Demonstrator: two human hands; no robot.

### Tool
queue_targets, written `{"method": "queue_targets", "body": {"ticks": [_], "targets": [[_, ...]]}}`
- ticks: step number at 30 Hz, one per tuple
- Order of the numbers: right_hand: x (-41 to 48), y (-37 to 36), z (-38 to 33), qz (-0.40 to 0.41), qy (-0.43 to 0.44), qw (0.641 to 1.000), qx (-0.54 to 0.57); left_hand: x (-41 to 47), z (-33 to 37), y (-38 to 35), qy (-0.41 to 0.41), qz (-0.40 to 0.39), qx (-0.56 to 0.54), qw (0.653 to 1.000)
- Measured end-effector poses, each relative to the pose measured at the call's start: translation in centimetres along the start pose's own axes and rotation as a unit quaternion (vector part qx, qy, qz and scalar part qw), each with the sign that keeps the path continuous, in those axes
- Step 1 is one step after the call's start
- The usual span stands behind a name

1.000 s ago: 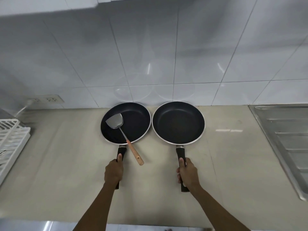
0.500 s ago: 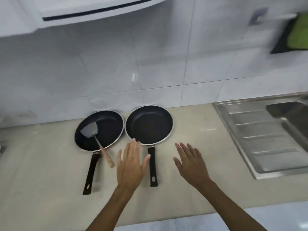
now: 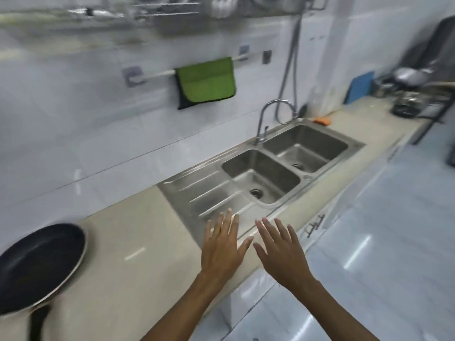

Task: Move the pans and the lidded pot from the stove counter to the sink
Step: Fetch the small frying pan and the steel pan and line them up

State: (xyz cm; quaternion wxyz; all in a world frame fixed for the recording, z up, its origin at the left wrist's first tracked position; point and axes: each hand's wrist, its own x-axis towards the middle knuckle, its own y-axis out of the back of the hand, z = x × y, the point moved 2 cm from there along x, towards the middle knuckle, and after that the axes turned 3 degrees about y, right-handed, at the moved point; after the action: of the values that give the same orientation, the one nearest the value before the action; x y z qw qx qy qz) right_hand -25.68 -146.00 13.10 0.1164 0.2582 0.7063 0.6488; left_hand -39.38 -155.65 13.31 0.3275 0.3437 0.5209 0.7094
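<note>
Legible text, labels, brands, numbers, signs: none showing. The frying pan (image 3: 37,264) at the near left, the green cloth (image 3: 206,82) hanging on the wall rail, the steel sink (image 3: 261,173) and the blue board (image 3: 360,87) at the far right are all appearing unmarked; far-right items are blurring beyond reading.

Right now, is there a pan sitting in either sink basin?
No: both basins of the sink are bare steel, while the one pan in view lies on the counter far left.
</note>
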Motion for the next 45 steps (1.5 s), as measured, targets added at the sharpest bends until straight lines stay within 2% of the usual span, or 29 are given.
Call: {"method": "queue_targets", "body": {"ticks": [8,13,19,23,27,33,39,45], "targets": [[-0.8,4.1,18.2,0.019,-0.152,0.988,-0.011,11.4,17.7,-4.0,-0.122,-0.021,-0.009,0.992],[1.9,5.1,27.5,0.045,-0.197,0.979,-0.024,19.3,25.1,-6.5,-0.175,-0.006,-0.013,0.984],[8.2,5.9,41.7,0.032,-0.253,0.967,-0.031,32.1,34.0,-10.9,-0.200,-0.017,-0.019,0.979],[11.9,7.3,50.7,0.022,-0.281,0.958,-0.044,40.1,40.9,-12.5,-0.227,-0.029,-0.025,0.973],[13.8,8.4,58.2,0.046,-0.310,0.948,-0.050,46.1,47.3,-14.1,-0.254,-0.033,-0.032,0.966],[15.9,8.3,71.1,0.032,-0.351,0.934,-0.052,53.9,57.1,-20.2,-0.276,-0.060,-0.016,0.959],[18.5,8.6,86.0,0.012,-0.371,0.928,-0.033,62.5,69.0,-26.3,-0.281,-0.080,0.004,0.956],[21.9,10.3,101.2,-0.007,-0.355,0.934,-0.041,71.9,81.9,-28.9,-0.280,-0.063,-0.021,0.958]]}}
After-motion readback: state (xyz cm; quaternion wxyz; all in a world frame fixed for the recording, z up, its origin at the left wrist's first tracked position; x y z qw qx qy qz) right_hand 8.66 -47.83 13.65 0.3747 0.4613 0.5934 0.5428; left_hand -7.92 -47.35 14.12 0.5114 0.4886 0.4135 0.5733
